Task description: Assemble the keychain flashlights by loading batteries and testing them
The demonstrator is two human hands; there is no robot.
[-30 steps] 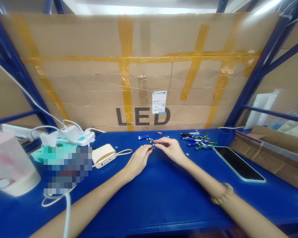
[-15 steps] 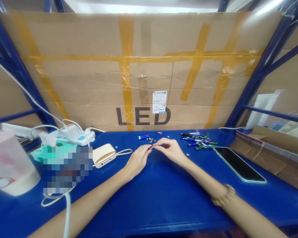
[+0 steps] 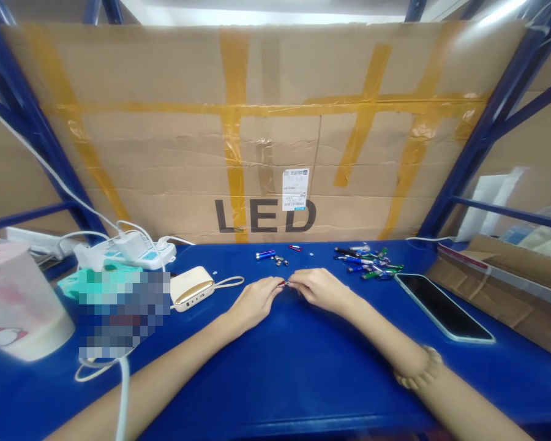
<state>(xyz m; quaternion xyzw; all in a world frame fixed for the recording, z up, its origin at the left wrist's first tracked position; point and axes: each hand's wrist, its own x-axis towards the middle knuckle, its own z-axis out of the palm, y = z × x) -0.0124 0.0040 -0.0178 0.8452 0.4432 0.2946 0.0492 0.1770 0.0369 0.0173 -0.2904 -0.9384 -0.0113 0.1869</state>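
Head view, and there it was: a small red piece (image 3: 283,284) with a glint of metal, too small to make out in detail, pinched at the centre of the blue workbench (image 3: 303,383). Your left hand (image 3: 254,301) and right hand (image 3: 321,290) came together right there, fingertips meeting on it from both sides, both palms turned down. A beaded bracelet (image 3: 417,369) sat on your right wrist.

Just beyond your fingers lay a blue mini flashlight (image 3: 265,254), a little cluster of silver button cells (image 3: 280,260) and a tiny red clip (image 3: 294,248). Further right, a loose heap of slim pen-like flashlights (image 3: 367,262) in blue, green and black! Past your right hand, a smartphone (image 3: 443,308) lay face up, dark-screened, near the table's edge.

Over on your left, a cream-and-gold power bank (image 3: 191,288) trailed its short cable beside a pixelated patch (image 3: 123,312), with a white power strip (image 3: 133,252) behind it and a pink-and-white cylindrical tub (image 3: 18,300) at the far left. Behind everything stood a taped cardboard sheet (image 3: 275,153) printed "LED", framed by blue steel shelving (image 3: 487,147).
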